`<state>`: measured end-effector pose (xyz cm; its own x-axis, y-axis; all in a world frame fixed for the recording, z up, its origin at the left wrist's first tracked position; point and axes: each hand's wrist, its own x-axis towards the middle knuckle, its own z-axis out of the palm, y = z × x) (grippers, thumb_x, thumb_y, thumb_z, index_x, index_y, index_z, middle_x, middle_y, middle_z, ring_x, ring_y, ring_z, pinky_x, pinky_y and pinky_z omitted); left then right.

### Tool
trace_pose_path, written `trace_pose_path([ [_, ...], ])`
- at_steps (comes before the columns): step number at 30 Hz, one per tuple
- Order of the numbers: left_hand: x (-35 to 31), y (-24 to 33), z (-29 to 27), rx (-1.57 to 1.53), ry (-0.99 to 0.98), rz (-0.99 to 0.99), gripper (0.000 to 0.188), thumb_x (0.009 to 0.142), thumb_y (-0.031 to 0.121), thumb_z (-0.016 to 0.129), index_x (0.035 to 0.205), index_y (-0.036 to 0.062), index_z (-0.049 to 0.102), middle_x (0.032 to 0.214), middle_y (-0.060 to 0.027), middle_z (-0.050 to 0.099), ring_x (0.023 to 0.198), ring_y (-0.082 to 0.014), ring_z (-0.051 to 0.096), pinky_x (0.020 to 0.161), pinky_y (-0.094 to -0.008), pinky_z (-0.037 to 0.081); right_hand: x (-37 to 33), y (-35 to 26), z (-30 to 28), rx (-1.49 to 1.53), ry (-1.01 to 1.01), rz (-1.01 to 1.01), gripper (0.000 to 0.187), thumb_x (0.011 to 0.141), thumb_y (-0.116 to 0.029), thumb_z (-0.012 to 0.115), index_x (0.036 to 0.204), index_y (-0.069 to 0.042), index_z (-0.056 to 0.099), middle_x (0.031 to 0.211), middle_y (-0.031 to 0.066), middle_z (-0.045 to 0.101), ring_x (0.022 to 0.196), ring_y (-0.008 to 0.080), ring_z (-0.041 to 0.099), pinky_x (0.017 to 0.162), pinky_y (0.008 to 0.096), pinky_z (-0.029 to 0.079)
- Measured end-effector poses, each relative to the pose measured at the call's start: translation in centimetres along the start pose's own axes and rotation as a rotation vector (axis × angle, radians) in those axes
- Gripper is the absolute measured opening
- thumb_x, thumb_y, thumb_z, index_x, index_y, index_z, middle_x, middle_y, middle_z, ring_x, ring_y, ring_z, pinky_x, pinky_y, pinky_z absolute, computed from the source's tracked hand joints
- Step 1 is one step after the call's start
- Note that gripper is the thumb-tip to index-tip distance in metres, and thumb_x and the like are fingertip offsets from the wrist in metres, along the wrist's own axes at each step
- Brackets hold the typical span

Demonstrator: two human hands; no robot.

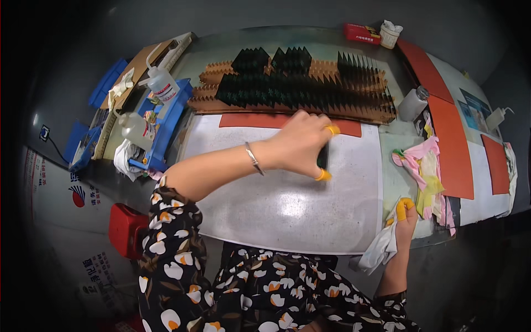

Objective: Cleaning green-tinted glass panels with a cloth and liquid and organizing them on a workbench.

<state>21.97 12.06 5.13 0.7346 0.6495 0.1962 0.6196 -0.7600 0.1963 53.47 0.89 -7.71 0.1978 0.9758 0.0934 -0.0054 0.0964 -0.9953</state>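
My left hand (pixel 301 141), with yellow finger cots on its tips, reaches across the worktable. Its thumb and fingers are closed on the edges of a dark thin panel (pixel 325 156), mostly hidden behind the hand. Just beyond stands a wooden slotted rack (pixel 293 107) holding rows of upright dark panels (pixel 265 88), some with a leaf-like pattern. At the lower right, my right hand (pixel 405 221), also in yellow finger cots, grips a white cloth (pixel 381 246) that hangs down past the table's edge. Under my left hand lies a white work surface (pixel 276 205).
Left of the work surface, a blue tray (pixel 161 130) carries squeeze bottles (pixel 161 83). Pink and yellow cloths (pixel 426 171) lie at the right, near a white bottle (pixel 413 104). Orange mats (pixel 451 146) cover the right side. A red stool (pixel 127 229) stands at the lower left.
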Motion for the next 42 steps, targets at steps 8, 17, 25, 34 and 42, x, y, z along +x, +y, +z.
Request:
trace_pose_path([
  [8,0.6,5.2,5.1,0.254,-0.402,0.097,0.062,0.051,0.04,0.07,0.093,-0.0024,0.056,0.083,-0.0142,0.054,0.08,-0.0256,0.053,0.075,-0.0331,0.036,-2.1,0.4,1.0,0.034,0.026,0.122,0.013,0.088,-0.014,0.051,0.094,-0.003,0.051,0.073,-0.0013,0.049,0.057,0.0059,0.046,0.046,0.0208,0.041],
  [17,0.0,0.7,5.4,0.305,-0.48,-0.046,0.064,0.049,0.04,0.075,0.092,-0.0023,0.056,0.082,-0.0146,0.054,0.077,-0.025,0.052,0.073,-0.0326,0.036,2.0,0.6,0.9,-0.06,0.067,0.126,0.014,0.088,-0.016,0.052,0.093,-0.003,0.052,0.07,-0.0007,0.05,0.053,0.0065,0.047,0.046,0.0209,0.04],
  [25,-4.2,-1.4,4.4,0.345,-0.466,-0.128,0.069,0.051,0.034,0.074,0.102,-0.0061,0.051,0.082,-0.0129,0.052,0.079,-0.025,0.05,0.074,-0.0321,0.036,0.9,1.4,0.3,0.061,0.093,0.126,0.014,0.087,-0.016,0.053,0.094,-0.003,0.052,0.07,-0.0004,0.051,0.05,0.0067,0.047,0.044,0.0209,0.04],
  [34,-9.5,-2.8,2.8,0.303,-0.378,-0.26,0.086,0.046,0.046,0.08,0.105,-0.0076,0.047,0.118,-0.018,0.041,0.093,-0.0307,0.049,0.087,-0.0357,0.035,0.6,1.4,0.1,0.037,0.127,0.128,0.014,0.088,-0.017,0.052,0.096,-0.005,0.053,0.068,-0.0007,0.05,0.047,0.008,0.046,0.042,0.0206,0.037],
  [42,-14.1,-4.0,2.1,0.362,-0.377,-0.347,0.095,0.045,0.047,0.079,0.113,-0.0072,0.04,0.132,-0.015,0.03,0.111,-0.0282,0.044,0.103,-0.0483,0.02,0.1,1.5,-0.6,0.066,0.177,0.141,0.014,0.088,-0.017,0.051,0.095,-0.006,0.054,0.064,-0.0014,0.051,0.044,0.0063,0.044,0.041,0.0181,0.036],
])
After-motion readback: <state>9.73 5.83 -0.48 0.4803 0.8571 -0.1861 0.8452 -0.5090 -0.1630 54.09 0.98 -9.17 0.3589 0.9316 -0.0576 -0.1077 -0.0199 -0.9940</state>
